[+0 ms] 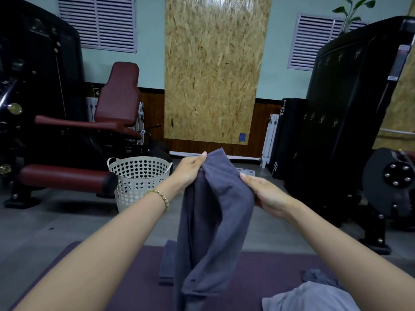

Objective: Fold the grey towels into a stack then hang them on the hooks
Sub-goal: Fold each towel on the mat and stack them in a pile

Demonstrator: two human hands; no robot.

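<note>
While left hand (188,169) and right hand (266,195) fingers pinch its top, grey towel (213,223) hangs lengthwise downward

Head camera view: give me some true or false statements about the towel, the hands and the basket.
1. The left hand and the right hand both grip the towel. True.
2. The towel hangs on a hook. False: the hands hold it up, and the hooks at the right are bare.
3. The basket is red. False: it is white.
4. Folded towels lie on the mat. True.
5. The bracelet is on the right wrist. False: it is on the left wrist.
</note>
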